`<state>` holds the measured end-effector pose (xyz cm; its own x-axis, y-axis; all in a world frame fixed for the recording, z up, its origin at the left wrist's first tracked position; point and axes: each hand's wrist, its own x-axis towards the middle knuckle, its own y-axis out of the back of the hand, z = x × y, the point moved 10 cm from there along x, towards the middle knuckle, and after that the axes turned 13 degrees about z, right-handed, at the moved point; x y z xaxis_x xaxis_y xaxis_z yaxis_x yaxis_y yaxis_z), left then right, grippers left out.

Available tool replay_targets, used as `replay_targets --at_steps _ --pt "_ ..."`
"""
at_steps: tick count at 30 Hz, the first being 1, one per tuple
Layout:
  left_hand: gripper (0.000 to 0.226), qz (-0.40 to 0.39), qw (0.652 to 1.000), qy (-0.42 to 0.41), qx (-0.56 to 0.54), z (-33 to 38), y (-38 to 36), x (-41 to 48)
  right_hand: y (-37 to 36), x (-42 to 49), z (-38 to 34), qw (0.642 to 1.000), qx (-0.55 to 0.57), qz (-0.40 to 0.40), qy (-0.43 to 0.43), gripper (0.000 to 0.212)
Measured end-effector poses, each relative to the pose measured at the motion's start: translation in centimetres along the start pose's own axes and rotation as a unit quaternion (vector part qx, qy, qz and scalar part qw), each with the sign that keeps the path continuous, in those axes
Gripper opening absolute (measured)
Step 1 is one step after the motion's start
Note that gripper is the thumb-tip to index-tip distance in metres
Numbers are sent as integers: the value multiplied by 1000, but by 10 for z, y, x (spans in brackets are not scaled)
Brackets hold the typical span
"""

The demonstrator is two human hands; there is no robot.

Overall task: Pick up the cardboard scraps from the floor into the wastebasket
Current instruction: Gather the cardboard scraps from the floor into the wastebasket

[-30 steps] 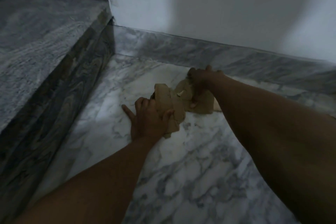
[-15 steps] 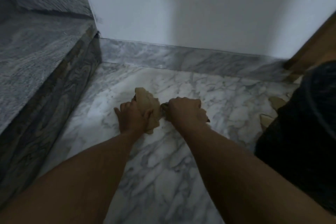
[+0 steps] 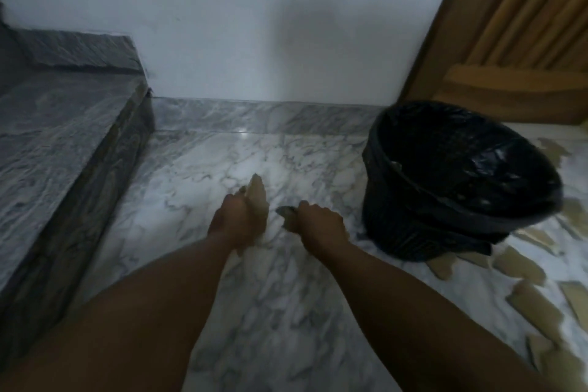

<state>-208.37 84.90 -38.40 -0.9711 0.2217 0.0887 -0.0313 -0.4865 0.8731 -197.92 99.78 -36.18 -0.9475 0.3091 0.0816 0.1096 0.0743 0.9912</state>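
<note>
Held scraps (image 3: pixel 258 196) stick up out of the L hand (image 3: pixel 235 223), which is curled round them, tan tip poking out past the fingers. It's a bunched fistful, prob. so several go in one trip. R hand (image 3: pixel 319 224) is closed on a smaller scrap (image 3: pixel 286 216); only a dark edge shows, the rest is hidden by the fingers.

Both hands hover low over the floor (image 3: pixel 254 312), side by side, not touching, just left of the basket (image 3: pixel 401 226). Basket stands upright, black liner (image 3: pixel 477 169) folded over the rim, mouth open. It's near enough that a short swing right should drop both loads in. Can't tell what's inside, too dark.

Loose scraps (image 3: pixel 518 266) lie scattered right of & in front of the basket, so the job looks far from done. Step (image 3: pixel 63 137) at left, wall (image 3: pixel 254 25) behind, door (image 3: pixel 525 25) far right.
</note>
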Motion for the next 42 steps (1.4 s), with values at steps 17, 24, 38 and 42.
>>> replay_targets --at_steps 17,24,38,42 --pt "80 -56 943 -139 -297 362 117 8 352 19 209 878 286 324 -206 51" --pt "76 -126 941 -120 -289 378 60 -19 287 -6 274 851 397 225 -259 94" --pt "50 -221 958 15 -182 309 9 -35 146 -108 365 700 523 -91 -477 42" --pt "37 -199 955 -32 -218 362 32 -5 186 -77 383 701 553 9 -450 30"
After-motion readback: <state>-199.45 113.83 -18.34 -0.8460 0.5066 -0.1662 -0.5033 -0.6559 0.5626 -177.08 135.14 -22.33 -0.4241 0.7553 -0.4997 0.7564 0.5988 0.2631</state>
